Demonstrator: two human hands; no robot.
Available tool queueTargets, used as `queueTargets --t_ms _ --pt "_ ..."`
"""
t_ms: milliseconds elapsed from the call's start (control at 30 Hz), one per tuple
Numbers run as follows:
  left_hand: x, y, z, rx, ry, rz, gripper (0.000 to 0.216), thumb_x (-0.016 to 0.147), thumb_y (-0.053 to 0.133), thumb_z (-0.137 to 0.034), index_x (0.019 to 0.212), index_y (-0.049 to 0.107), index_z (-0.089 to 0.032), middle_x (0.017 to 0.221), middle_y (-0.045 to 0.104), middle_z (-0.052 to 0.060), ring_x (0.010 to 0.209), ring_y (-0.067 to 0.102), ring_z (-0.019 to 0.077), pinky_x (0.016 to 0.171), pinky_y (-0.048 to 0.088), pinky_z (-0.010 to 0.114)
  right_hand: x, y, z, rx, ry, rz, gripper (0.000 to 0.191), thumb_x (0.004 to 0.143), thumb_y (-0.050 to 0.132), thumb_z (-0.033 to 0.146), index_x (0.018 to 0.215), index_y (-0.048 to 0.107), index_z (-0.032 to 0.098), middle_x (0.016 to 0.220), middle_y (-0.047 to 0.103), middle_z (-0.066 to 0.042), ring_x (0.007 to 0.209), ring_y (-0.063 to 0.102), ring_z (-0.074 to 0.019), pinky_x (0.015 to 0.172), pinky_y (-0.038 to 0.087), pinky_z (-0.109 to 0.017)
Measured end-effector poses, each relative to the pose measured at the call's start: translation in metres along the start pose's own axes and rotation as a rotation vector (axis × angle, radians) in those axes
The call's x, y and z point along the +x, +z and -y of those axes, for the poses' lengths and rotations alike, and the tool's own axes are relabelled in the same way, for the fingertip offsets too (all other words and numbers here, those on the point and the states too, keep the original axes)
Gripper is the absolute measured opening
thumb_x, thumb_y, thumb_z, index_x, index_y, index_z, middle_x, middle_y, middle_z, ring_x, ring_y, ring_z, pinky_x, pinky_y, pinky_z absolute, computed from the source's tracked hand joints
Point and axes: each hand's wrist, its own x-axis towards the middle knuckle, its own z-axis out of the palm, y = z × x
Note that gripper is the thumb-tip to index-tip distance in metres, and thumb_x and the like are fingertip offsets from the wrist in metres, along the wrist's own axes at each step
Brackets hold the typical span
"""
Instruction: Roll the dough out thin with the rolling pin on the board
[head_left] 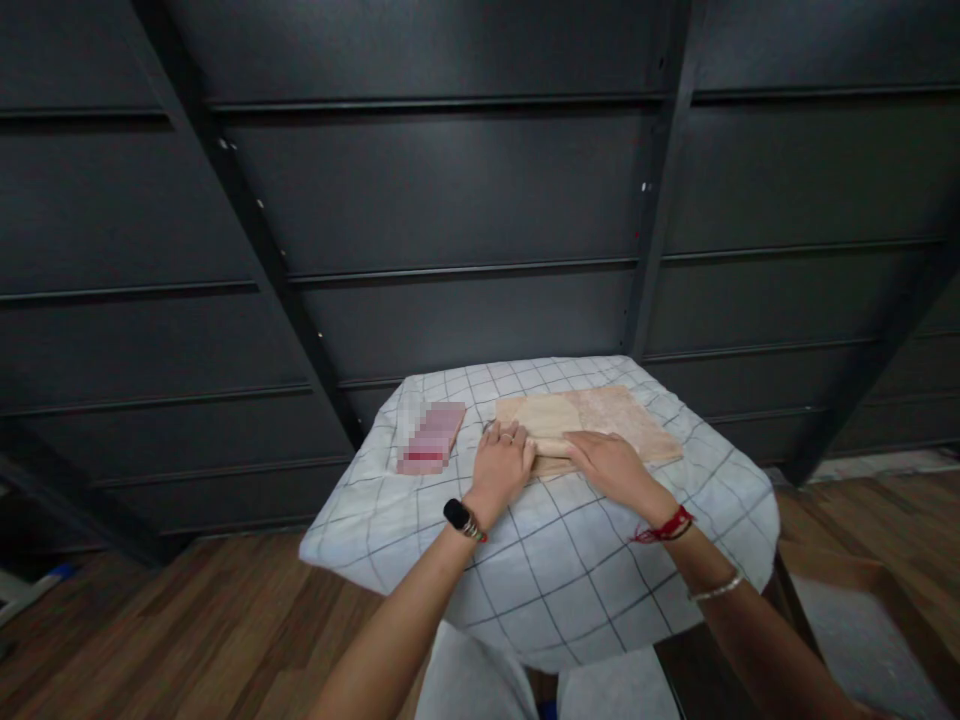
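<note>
Flattened pale dough (551,408) lies on a floured wooden board (641,425). Across the dough's near edge runs a light rolling pin (553,447), its ends covered by my hands. My left hand (501,462), with a ring and a dark wristband, presses on the left end, fingers pointing forward over it. On the right end lies my right hand (611,466), its fingers angled inward and the wrist wearing a red cord. Under the palms, the exact grip is hidden.
A white checked cloth (570,560) covers the small table. On its left lies a blurred pinkish packet or booklet (431,438). Dark panels (450,190) stand close behind the table. At lower right is an open brown box (855,600) on the wooden floor (247,620).
</note>
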Motion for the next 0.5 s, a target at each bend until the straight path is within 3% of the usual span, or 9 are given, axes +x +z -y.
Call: queueTargets --t_ms 167,300,500 --pt "0.022 0.001 0.004 0.038 -0.025 0.072 0.038 0.1 0.026 -0.03 0.111 0.058 -0.013 0.118 0.061 0.014 0.112 0.053 0.0259 0.096 0.037 0.04 0.021 0.004 -0.014 -0.054 0.011 0.046 0.049 0.099 0.021 0.036 0.133 0.053 0.02 0.137 0.053 -0.006 0.129 0.043 -0.0221 0.102 0.036 -0.039" --pt "0.047 0.007 0.009 0.031 -0.077 0.117 0.041 0.1 0.022 -0.029 0.11 0.059 -0.013 0.113 0.064 0.012 0.107 0.056 0.0253 0.087 0.041 0.038 0.041 0.003 -0.019 -0.067 0.04 0.083 0.051 0.1 0.018 0.034 0.129 0.057 0.018 0.136 0.054 -0.007 0.129 0.044 -0.0183 0.104 0.034 -0.033" --pt "0.02 0.006 0.008 0.012 -0.012 0.037 0.036 0.099 0.026 -0.026 0.11 0.059 -0.013 0.119 0.061 0.013 0.112 0.052 0.0246 0.097 0.035 0.038 0.007 0.01 0.006 -0.121 0.125 -0.019 0.048 0.1 0.022 0.039 0.129 0.055 0.02 0.132 0.056 -0.01 0.126 0.046 -0.025 0.099 0.037 -0.04"
